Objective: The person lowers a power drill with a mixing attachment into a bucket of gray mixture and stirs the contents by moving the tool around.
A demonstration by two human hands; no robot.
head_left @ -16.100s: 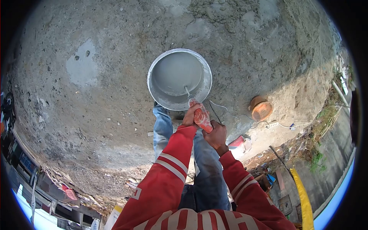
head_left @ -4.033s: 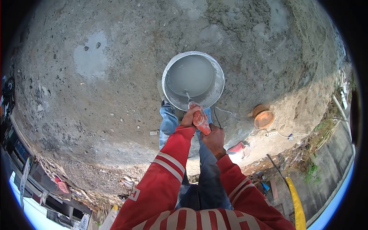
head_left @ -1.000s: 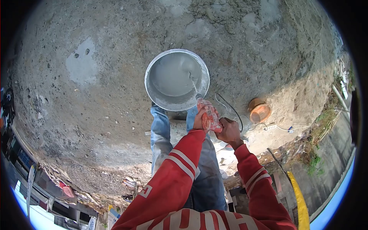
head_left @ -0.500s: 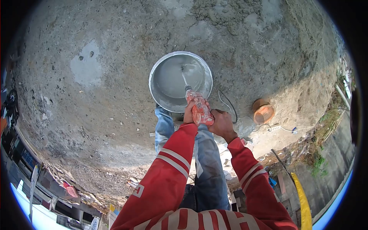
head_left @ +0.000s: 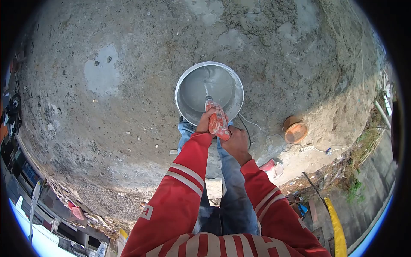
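Note:
A red, dust-smeared power drill (head_left: pixel 218 124) is held between my two hands over the near rim of a round bucket (head_left: pixel 240 95). My left hand (head_left: pixel 205 121) wraps round the left side of its body. At the rear end my right hand (head_left: pixel 235 142) is closed on the drill, its grip mostly hidden under the fingers. From the chuck a metal mixing rod (head_left: pixel 206 89) runs down into wet grey mix (head_left: pixel 192 91) inside the bucket. The rod's lower end is hidden in the mix.
A dark cable and a pale one trail right of the bucket. An orange-brown pot (head_left: pixel 296 132) stands on the ground to the right, near a power strip (head_left: pixel 306 148). A red and white bag (head_left: pixel 274 168) lies nearer me. My jeans-clad legs are behind the bucket.
The bucket appears further right and slightly lower in view. My hands and the drill's rear end have shifted left relative to the bucket, and the drill's angle has changed.

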